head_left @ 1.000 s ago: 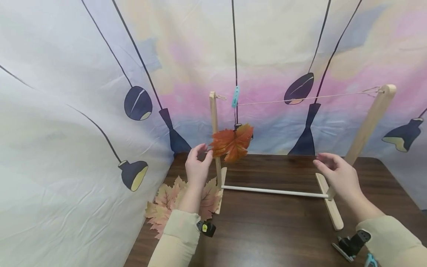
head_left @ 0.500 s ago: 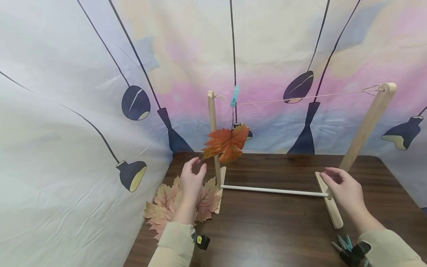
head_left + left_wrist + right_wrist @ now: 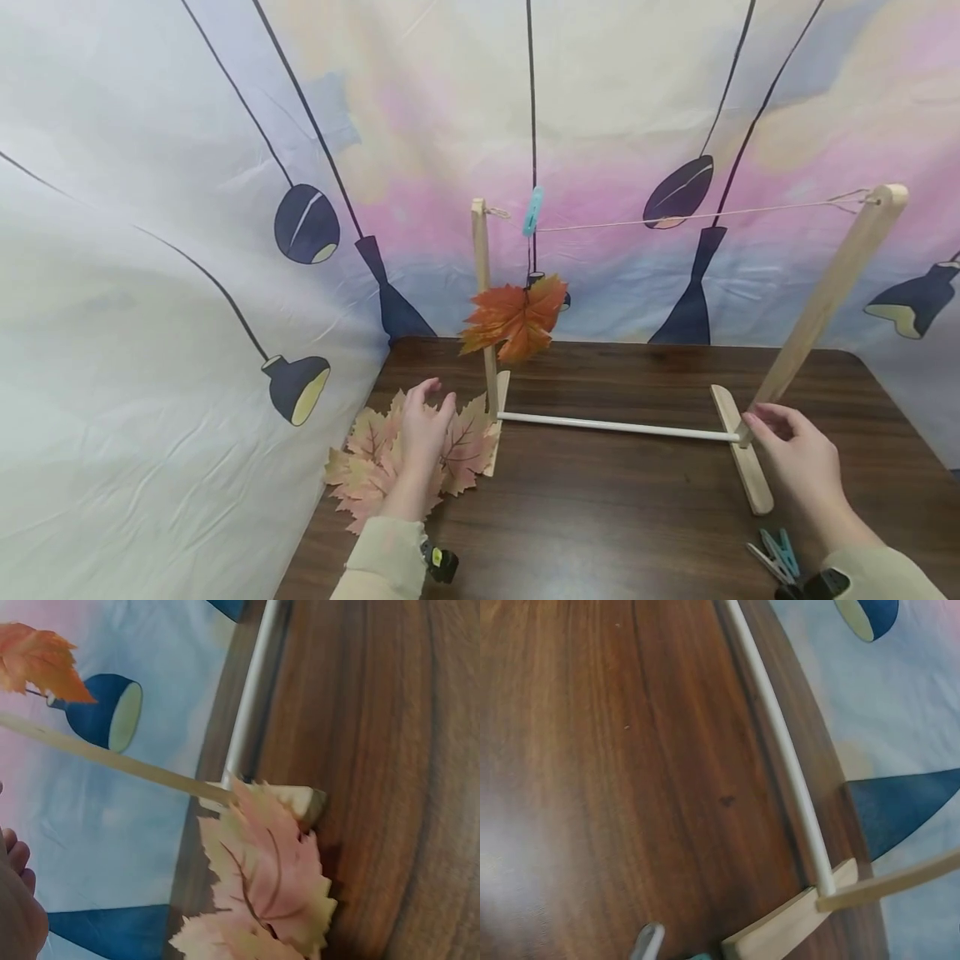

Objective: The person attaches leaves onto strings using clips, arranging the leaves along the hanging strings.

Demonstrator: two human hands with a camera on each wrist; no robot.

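An orange maple leaf (image 3: 517,321) hangs by its stem from a turquoise clothespin (image 3: 533,212) on the string (image 3: 645,222). That string runs between the two posts of a wooden stand. My left hand (image 3: 423,429) is above the pale pink maple leaves (image 3: 367,467), fingers loosely bent and holding nothing; whether it touches them I cannot tell. In the left wrist view, one pink leaf (image 3: 277,877) lies against the stand's left foot (image 3: 300,802). My right hand (image 3: 802,458), loosely curled around nothing visible, is near the lower part of the right post (image 3: 825,300).
Several loose clothespins (image 3: 780,554) lie at the right front of the dark wooden table (image 3: 600,517), partly hidden by the right wrist camera. A white rod (image 3: 615,426) joins the stand's feet. A printed cloth (image 3: 600,100) hangs behind and to the left.
Both hands have moved down, away from the hanging leaf and the string. The left hand has come over the pink leaves. The loose clothespins have come more into view.
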